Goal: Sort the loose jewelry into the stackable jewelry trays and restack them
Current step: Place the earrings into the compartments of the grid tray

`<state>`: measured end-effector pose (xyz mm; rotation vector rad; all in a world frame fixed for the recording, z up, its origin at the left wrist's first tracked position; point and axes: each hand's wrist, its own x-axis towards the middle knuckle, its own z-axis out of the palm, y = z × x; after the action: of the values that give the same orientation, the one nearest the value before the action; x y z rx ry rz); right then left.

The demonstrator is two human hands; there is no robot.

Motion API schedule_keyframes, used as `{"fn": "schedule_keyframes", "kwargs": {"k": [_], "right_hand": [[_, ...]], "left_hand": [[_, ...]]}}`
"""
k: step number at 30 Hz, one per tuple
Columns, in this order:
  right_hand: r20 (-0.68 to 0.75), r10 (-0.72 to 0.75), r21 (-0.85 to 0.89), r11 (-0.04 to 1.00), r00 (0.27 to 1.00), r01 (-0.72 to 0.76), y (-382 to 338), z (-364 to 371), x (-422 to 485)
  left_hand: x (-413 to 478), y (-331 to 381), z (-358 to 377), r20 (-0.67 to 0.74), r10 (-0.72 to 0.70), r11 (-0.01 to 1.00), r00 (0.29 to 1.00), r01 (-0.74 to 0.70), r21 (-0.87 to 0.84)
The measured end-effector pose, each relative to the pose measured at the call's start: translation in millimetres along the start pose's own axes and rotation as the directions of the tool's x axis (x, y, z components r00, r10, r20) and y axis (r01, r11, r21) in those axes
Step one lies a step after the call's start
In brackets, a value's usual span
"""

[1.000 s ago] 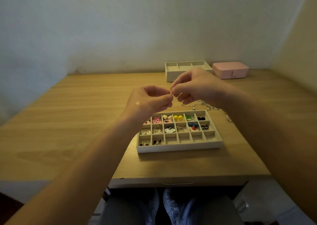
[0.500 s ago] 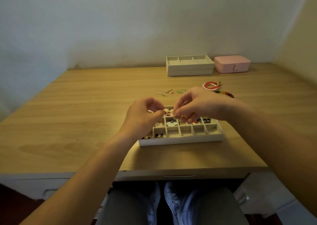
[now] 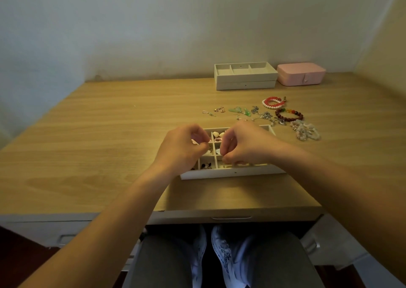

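A white compartment tray (image 3: 232, 173) stands near the desk's front edge, with small earrings in several of its cells. Both hands hover over it and hide most of it. My left hand (image 3: 183, 148) is over the tray's left part, its thumb and forefinger pinched on a tiny earring piece. Over the middle, my right hand (image 3: 243, 146) has curled fingers, and their tips pinch a tiny piece low over a front cell. Loose jewelry lies behind the tray: small earrings (image 3: 219, 109), green pieces (image 3: 239, 111), silver chains (image 3: 263, 115) and bead bracelets (image 3: 289, 114).
Two more white trays (image 3: 245, 77) are stacked at the back by the wall, with a shut pink jewelry box (image 3: 301, 74) to their right. A red and pearl bracelet (image 3: 272, 103) and a pale crystal bracelet (image 3: 305, 132) lie at the right. The wooden desk (image 3: 98, 133) meets walls behind and right.
Both hands have come down from above the desk onto the tray and drawn slightly apart. The right fingertips now reach into a front cell. The loose jewelry behind is uncovered.
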<state>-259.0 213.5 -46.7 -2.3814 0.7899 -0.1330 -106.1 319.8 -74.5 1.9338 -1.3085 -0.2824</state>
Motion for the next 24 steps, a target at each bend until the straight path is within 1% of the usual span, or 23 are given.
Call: {"fn": "schedule_keyframes", "kwargs": {"k": [6, 11, 19, 22, 24], "right_hand": [[-0.086, -0.023, -0.075, 0.997, 0.996, 0.017, -0.5, 11.4, 1.0], [-0.158, -0.021, -0.115, 0.993, 0.987, 0.002, -1.4, 19.7, -0.6], [-0.167, -0.023, -0.174, 0.985, 0.986, -0.007, -6.8, 22.4, -3.8], [-0.174, -0.036, -0.158, 0.987, 0.984, 0.008, -5.5, 19.3, -5.6], [-0.183, -0.049, -0.131, 0.991, 0.982, 0.025, -3.2, 13.9, -5.5]], "left_hand": [[1.7, -2.8, 2.3, 0.037, -0.022, 0.999, 0.999, 0.024, -0.047], [3.3, -4.1, 2.7, 0.05, -0.026, 0.997, 0.998, 0.029, -0.066], [4.9, -6.2, -1.5, 0.085, -0.013, 0.995, 0.996, 0.021, -0.095], [5.3, -5.7, -4.3, 0.089, -0.002, 0.995, 0.996, 0.012, -0.101], [5.2, -4.8, -6.7, 0.098, 0.027, 0.997, 0.995, -0.02, -0.069]]}}
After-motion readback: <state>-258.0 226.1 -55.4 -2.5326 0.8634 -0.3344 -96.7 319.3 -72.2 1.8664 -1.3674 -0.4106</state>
